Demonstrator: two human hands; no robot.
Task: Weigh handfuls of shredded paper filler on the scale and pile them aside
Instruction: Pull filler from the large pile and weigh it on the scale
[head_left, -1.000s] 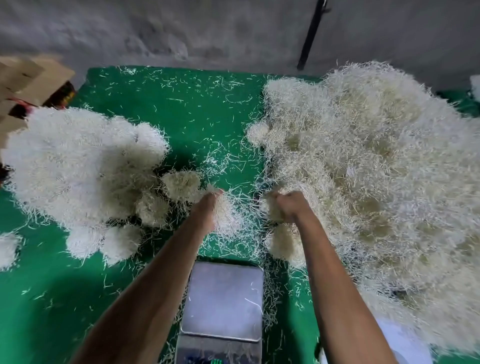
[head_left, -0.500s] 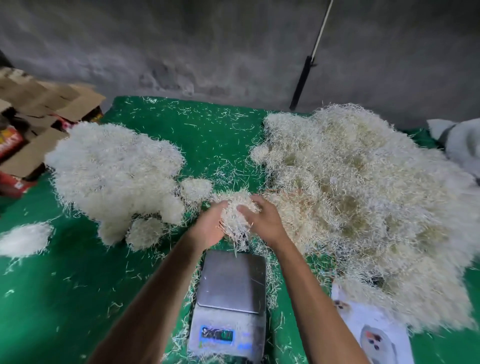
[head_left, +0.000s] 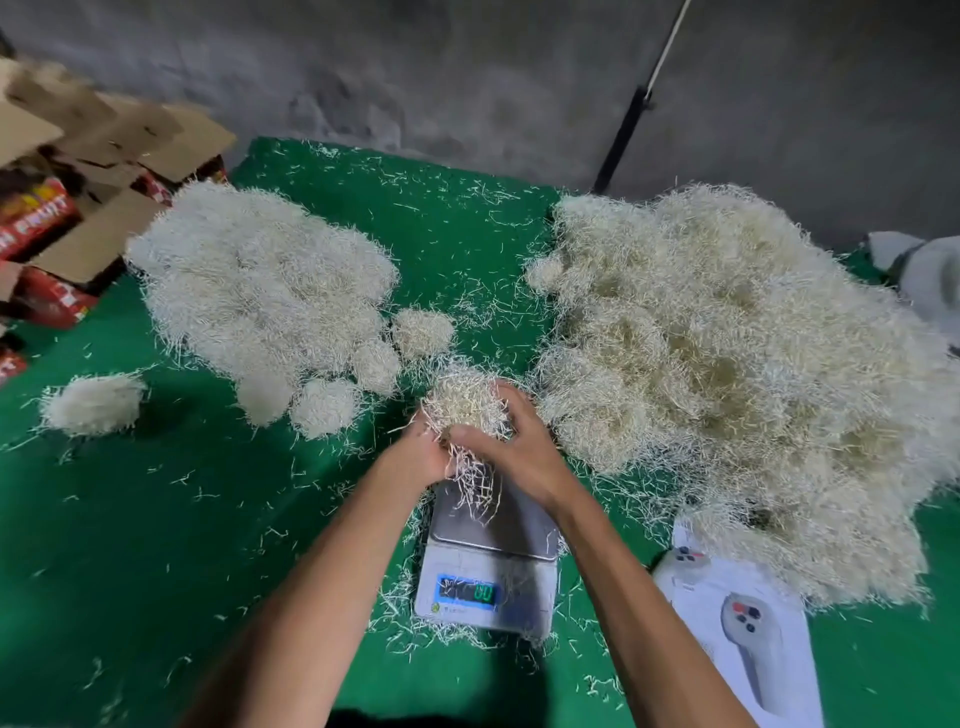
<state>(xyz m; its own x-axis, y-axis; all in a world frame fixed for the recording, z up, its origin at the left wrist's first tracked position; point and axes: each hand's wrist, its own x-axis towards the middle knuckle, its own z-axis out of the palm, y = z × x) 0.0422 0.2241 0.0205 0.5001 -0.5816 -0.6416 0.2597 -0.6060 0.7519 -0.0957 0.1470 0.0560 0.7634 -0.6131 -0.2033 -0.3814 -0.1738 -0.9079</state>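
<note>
**Cream paper shred handful held over the scale**

Cream-white handful of shredded paper filler (head_left: 465, 402) is cupped between both hands, above the far edge of the small silver digital scale (head_left: 491, 564). Left hand (head_left: 415, 457): grip closed on the clump from the left, fingers curled into it. Right hand (head_left: 511, 449): grip closed on the same clump from the right, fingers wrapped over its top. Loose strands hang down from the clump over the steel platter; whether they touch it, cannot tell. Scale's blue-lit display shows green digits, reading looks like zero.

Scale sits on the green felt-covered surface (head_left: 156, 545), near its front edge, between the two forearms. Large loose mound of cream shredded paper (head_left: 727, 374) lies right of the hands, just beside the right hand. Paler pile of rounded paper clumps (head_left: 260, 291) lies to the left, well apart from the scale. One separate small paper clump (head_left: 93, 402) sits further left, alone. Stray shreds scattered all over the felt.

White printed sheet with a controller picture (head_left: 743, 639) lies right of the scale, partly under the big mound. Brown and red cardboard boxes (head_left: 78, 208) stacked at far left. Thin black pole (head_left: 621, 140) leans against the grey wall behind.
</note>
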